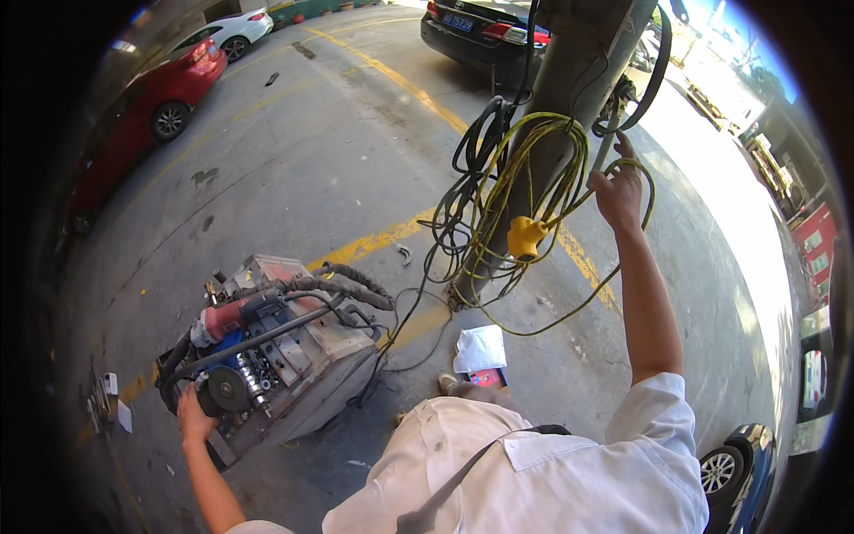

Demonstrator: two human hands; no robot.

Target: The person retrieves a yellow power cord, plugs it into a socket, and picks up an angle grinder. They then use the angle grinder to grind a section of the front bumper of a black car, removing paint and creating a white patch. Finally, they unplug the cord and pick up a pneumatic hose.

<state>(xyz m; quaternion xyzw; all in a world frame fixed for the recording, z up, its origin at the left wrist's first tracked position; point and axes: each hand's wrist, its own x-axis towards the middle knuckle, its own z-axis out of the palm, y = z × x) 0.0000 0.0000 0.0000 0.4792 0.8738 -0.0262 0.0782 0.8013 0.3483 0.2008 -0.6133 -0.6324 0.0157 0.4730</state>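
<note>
At the lower left, my left hand point(192, 415) curls at the edge of a dark tool with a round disc point(228, 389); its grip is partly hidden. The tool lies on a worn metal cart point(329, 365) among metal fittings point(253, 383) and a red power tool point(218, 322). My right arm reaches up to the pole point(543, 151). Beside a thin upright pipe point(607, 142), my right hand point(620, 191) has its index finger stretched up and its thumb apart. Its other fingers are hidden. A yellow-green cable point(569, 133) loops around there, with a yellow connector point(527, 238) hanging from it.
Black cables point(471, 169) hang on the pole and trail to the cart. A white packet point(480, 347) lies on the floor near my foot. Parked beyond are a red car point(169, 98), a white car point(227, 34) and a black car point(485, 40). Another dark car point(743, 472) stands at the lower right.
</note>
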